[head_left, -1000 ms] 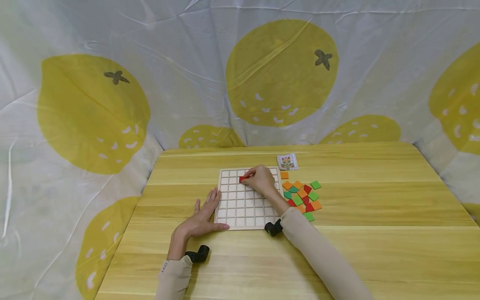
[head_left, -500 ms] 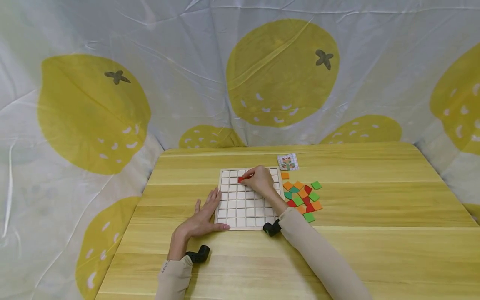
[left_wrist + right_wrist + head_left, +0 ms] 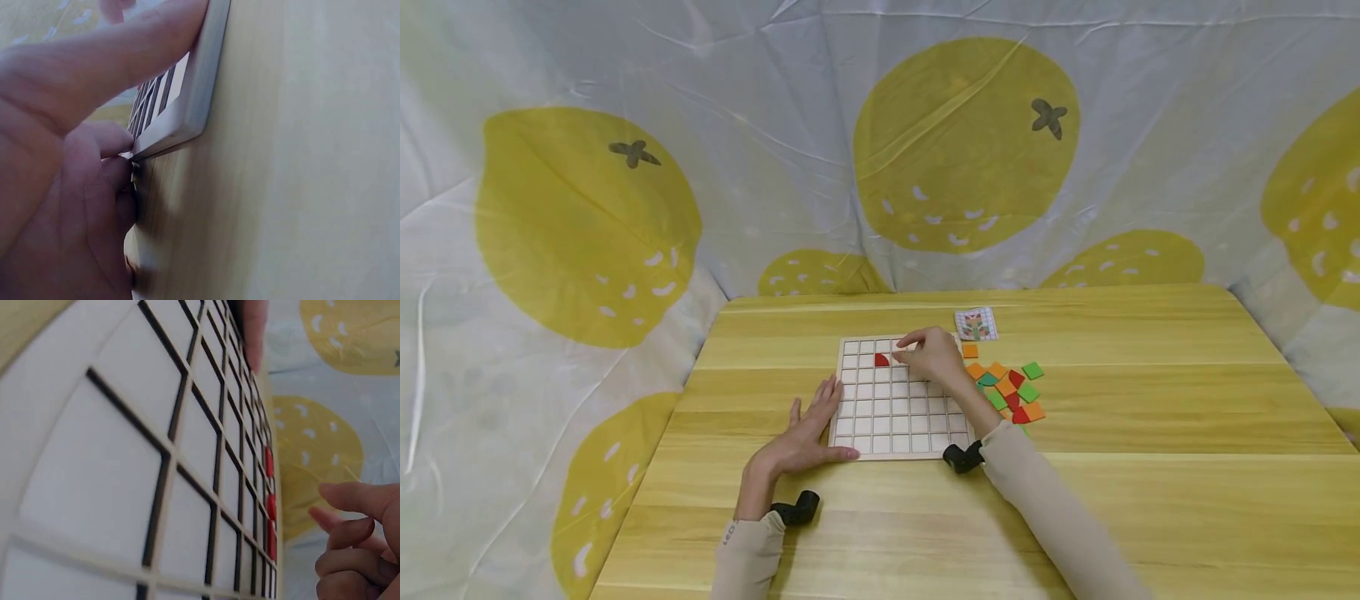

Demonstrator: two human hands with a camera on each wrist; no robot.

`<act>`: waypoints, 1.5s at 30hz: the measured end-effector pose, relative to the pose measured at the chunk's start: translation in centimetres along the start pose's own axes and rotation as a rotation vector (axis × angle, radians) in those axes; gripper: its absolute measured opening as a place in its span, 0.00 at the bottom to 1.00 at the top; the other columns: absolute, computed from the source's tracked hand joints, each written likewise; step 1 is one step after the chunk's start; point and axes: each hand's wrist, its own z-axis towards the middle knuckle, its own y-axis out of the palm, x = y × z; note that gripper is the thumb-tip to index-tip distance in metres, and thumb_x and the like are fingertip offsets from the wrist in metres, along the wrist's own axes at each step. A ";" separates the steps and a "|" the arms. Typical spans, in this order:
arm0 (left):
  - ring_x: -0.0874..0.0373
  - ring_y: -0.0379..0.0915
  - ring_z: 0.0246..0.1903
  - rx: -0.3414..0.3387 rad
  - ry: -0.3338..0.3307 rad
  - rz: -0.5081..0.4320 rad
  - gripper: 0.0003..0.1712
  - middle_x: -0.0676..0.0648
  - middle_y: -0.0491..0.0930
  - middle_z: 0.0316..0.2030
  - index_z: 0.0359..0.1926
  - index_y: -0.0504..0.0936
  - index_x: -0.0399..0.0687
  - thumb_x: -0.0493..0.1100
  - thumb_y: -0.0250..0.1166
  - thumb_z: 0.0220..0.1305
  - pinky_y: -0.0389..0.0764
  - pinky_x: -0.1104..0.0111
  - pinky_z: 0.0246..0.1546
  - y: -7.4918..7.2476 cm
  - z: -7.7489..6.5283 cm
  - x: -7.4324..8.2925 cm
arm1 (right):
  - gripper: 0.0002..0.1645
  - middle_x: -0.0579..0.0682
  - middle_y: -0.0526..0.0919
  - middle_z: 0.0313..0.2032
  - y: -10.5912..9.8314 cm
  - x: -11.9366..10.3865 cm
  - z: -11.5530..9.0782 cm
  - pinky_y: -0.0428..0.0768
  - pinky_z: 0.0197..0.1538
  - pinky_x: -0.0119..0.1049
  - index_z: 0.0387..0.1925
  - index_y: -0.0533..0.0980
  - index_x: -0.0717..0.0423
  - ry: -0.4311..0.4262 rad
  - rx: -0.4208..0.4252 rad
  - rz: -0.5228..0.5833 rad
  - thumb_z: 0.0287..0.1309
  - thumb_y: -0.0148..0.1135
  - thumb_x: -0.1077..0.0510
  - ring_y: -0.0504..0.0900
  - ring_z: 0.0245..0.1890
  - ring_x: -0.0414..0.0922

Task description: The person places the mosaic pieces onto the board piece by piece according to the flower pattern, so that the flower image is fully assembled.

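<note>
Right grip now off red tile

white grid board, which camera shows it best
The head view: it shows most of the white grid board from above, though the right hand covers part. The left wrist view catches only one corner beyond the left hand; the right wrist view has it close up, steeply slanted and cut off.

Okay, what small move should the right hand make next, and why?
Probably move the right hand to the loose tiles for another: it appears to hold nothing, a red piece lies on the gridded board clear of it, and the left hand rests at the board's edge.
</note>
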 end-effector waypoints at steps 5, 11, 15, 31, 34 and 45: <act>0.43 0.20 0.83 0.001 0.001 -0.004 0.65 0.41 0.27 0.84 0.83 0.35 0.40 0.56 0.72 0.66 0.20 0.35 0.76 0.0 -0.1 -0.1 | 0.15 0.47 0.75 0.20 -3.7 1.6 -1.1 0.65 0.25 0.33 0.49 0.87 0.57 -0.051 0.001 -0.024 0.67 0.69 0.53 0.66 0.18 0.41; 0.43 0.20 0.83 0.004 -0.004 0.001 0.65 0.41 0.27 0.84 0.83 0.35 0.39 0.56 0.72 0.66 0.20 0.35 0.76 0.0 -0.2 -0.4 | 0.19 0.60 0.86 0.43 -7.7 5.0 -2.2 0.69 0.24 0.31 0.54 0.84 0.61 -0.064 0.024 -0.095 0.65 0.70 0.55 0.73 0.23 0.42; 0.42 0.20 0.83 0.007 -0.003 0.006 0.65 0.41 0.27 0.84 0.83 0.35 0.39 0.56 0.72 0.66 0.20 0.35 0.75 0.1 -0.2 -0.4 | 0.20 0.64 0.86 0.50 -9.6 6.9 -2.9 0.77 0.28 0.33 0.56 0.84 0.62 -0.061 0.009 -0.102 0.64 0.70 0.57 0.79 0.27 0.44; 0.41 0.20 0.83 0.014 0.010 0.007 0.65 0.39 0.27 0.84 0.83 0.37 0.38 0.56 0.72 0.65 0.20 0.34 0.75 0.2 -0.4 -0.5 | 0.20 0.62 0.85 0.46 -9.1 7.9 -3.5 0.75 0.36 0.33 0.50 0.85 0.64 -0.007 -0.049 -0.077 0.57 0.76 0.58 0.78 0.40 0.50; 0.41 0.21 0.83 0.015 0.015 0.002 0.65 0.39 0.27 0.83 0.83 0.37 0.38 0.56 0.73 0.65 0.20 0.34 0.75 0.2 -0.4 -0.4 | 0.19 0.59 0.85 0.43 -8.8 7.8 -3.6 0.74 0.38 0.34 0.48 0.86 0.63 0.000 -0.026 -0.099 0.56 0.77 0.57 0.77 0.39 0.49; 0.41 0.21 0.83 0.018 0.022 -0.010 0.66 0.40 0.29 0.84 0.83 0.39 0.39 0.56 0.75 0.62 0.20 0.35 0.76 0.1 -0.2 -0.4 | 0.16 0.59 0.87 0.45 -8.8 7.5 -3.7 0.78 0.45 0.38 0.47 0.86 0.61 0.001 -0.002 -0.166 0.56 0.74 0.61 0.82 0.43 0.51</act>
